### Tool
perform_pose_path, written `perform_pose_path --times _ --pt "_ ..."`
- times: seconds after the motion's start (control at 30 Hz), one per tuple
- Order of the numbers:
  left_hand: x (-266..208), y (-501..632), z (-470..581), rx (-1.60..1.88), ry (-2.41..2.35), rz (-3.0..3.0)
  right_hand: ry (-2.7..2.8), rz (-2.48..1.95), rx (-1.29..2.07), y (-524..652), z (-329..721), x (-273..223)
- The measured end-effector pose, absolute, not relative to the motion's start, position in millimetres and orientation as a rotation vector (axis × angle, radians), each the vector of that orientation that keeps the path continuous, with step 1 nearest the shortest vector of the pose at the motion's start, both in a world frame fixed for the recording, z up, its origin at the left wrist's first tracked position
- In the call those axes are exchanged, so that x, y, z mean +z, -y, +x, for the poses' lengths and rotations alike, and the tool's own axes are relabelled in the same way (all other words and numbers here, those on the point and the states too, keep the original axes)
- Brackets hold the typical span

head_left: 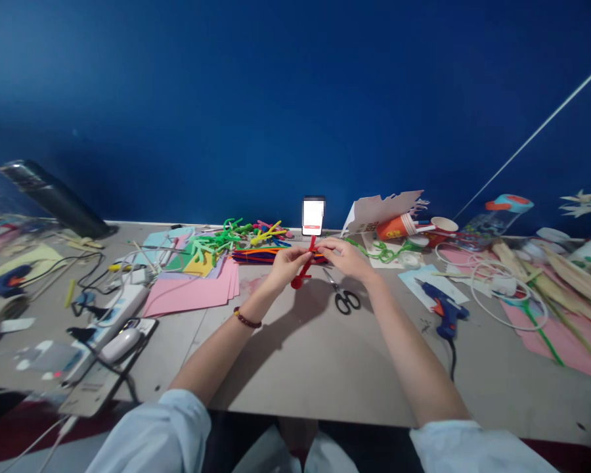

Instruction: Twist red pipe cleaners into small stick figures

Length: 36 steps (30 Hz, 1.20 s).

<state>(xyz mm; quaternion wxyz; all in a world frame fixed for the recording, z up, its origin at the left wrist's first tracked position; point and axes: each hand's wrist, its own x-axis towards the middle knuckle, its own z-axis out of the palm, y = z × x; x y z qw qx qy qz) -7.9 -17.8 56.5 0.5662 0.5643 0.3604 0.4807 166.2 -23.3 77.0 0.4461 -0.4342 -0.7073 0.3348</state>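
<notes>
On the surface (pixel 300 381), a blue glue gun (pixel 446 310) lies at right, and black-handled scissors (pixel 342 299) lie beside the hands, blades pointing away. Above it, the red piece (pixel 304 270) is between both hands: the left hand (pixel 286 266) holds it in a narrow grip, and the right hand (pixel 347 257) pinches near its upper end, also narrowly. Farther, the orange cups (pixel 393 227) carry yellow marking, too small for reading. Against the blue wall (pixel 295 98) stands a phone (pixel 314 215), its bright screen unreadable.
</notes>
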Motion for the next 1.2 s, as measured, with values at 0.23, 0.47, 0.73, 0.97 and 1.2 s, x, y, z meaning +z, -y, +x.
perform_pose_path --times 0.23,0.47,0.73,0.97,1.2 --pt "60.7 22.7 -10.2 0.888 -0.658 1.223 1.654 -0.99 1.254 22.5 180.8 75.8" --pt "51.1 33.9 -4.2 0.688 -0.363 1.129 1.67 -0.772 1.439 20.2 185.1 65.6" --pt "46.1 39.1 1.5 0.7 -0.311 1.041 1.581 -0.687 1.668 30.2 169.2 65.9" --pt "45.4 33.9 -1.5 0.816 -0.465 1.003 1.361 -0.725 1.672 28.6 160.7 61.4" --pt "56.7 22.5 -4.6 1.019 -0.759 1.246 1.189 -0.872 1.485 17.1 158.5 57.2"
